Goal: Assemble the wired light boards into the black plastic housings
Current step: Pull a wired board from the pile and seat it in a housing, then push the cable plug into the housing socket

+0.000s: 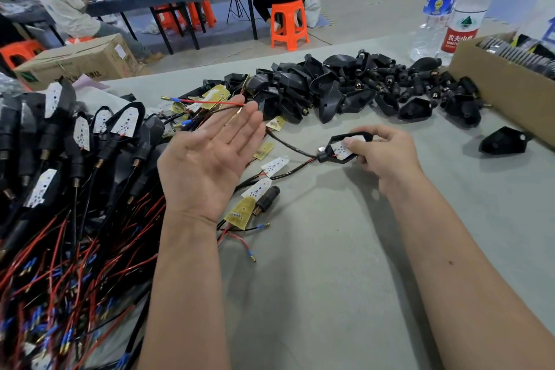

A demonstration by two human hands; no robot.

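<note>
At centre, the left hand lies palm-up, fingers spread. At three o'clock, the right hand pinches a glossy black angular housing holding a white light board; bare grey felt-like table stretches toward six.

On the grey table, a heap of assembled black housings with red and black wires lies at the left. A pile of empty black plastic housings lies behind the hands, across the far edge. Loose white and yellow light boards lie between the two. A brown cardboard box stands at the far right, two clear plastic water bottles behind it.
</note>
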